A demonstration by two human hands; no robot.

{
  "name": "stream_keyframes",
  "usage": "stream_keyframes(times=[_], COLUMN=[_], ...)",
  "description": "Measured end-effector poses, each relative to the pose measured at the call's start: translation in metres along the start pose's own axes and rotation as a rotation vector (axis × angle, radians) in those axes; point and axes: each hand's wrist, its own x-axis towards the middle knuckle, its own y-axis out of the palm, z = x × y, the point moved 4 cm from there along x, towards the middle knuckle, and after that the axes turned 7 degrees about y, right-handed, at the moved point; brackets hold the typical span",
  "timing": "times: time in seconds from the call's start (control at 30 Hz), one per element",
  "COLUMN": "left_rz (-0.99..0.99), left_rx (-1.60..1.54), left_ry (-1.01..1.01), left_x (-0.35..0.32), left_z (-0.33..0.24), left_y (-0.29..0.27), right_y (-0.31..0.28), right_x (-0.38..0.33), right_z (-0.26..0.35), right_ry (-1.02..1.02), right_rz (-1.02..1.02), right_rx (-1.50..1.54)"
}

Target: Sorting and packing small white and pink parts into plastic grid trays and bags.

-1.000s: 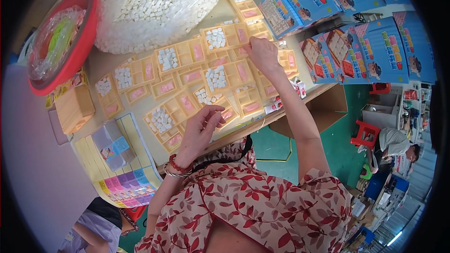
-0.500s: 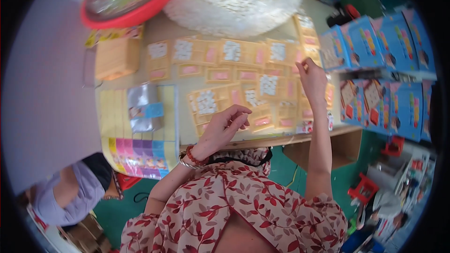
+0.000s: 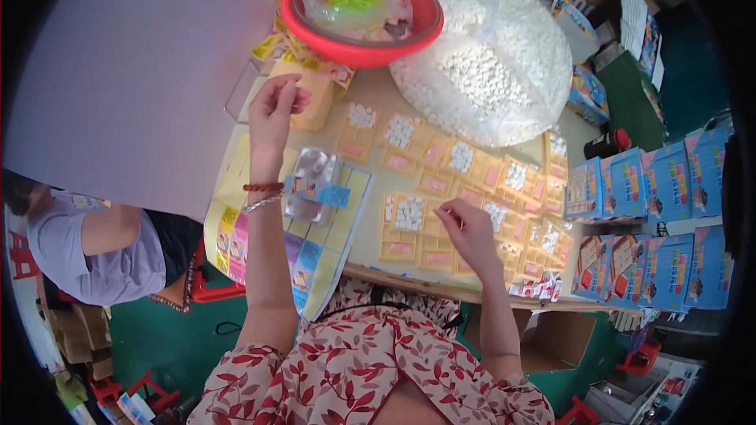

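My left hand point(image 3: 277, 106) is raised over the left side of the table, beside a stack of pale yellow trays point(image 3: 316, 116). Its fingers are curled together, and what they hold, if anything, is hidden. My right hand point(image 3: 470, 234) hovers above the rows of small pale wooden-looking trays, thumb and fingertips pinched; I cannot make out anything between them. Below it and to the left lies a tray point(image 3: 398, 250) with small white pieces point(image 3: 409, 213) and a pink piece point(image 3: 401, 248) in separate compartments. Several similar trays point(image 3: 434, 151) spread across the middle.
A large clear bag of white pieces point(image 3: 480, 67) fills the back, next to a red basin point(image 3: 366, 51). A clear plastic pack point(image 3: 311, 212) lies on a colourful printed sheet point(image 3: 346, 220). Blue boxes point(image 3: 622, 185) line the right. Another person point(image 3: 118, 240) sits at left.
My left hand has moved from the trays up to the stack at the far left. The right hand has shifted left over the trays. The whole view has turned toward the left.
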Motion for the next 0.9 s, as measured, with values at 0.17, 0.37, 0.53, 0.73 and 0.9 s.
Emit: stream_keyframes(times=[0.17, 0.37, 0.53, 0.73, 0.9], left_rz=[0.147, 0.369, -0.093, -0.362, -0.207], left_rx=[-0.062, 0.531, 0.997, 0.869, 0.611], left_ry=[0.117, 0.493, 0.767, 0.314, 0.057], left_x=[0.051, 0.146, 0.173, 0.174, 0.164], left_z=[-0.017, 0.012, 0.018, 0.051, 0.084], left_y=[0.06, 0.126, 0.082, -0.015, -0.013], right_y=[-0.003, 0.008, 0.01, -0.017, -0.041], right_x=[-0.014, -0.056, -0.079, 0.001, 0.191], right_z=[0.013, -0.006, -0.033, -0.047, 0.006], right_ry=[-0.017, 0.172, 0.361, 0.386, 0.284], right_rz=[-0.006, 0.095, 0.043, -0.067, 0.027], right_rx=[-0.02, 0.045, 0.197, 0.342, 0.647])
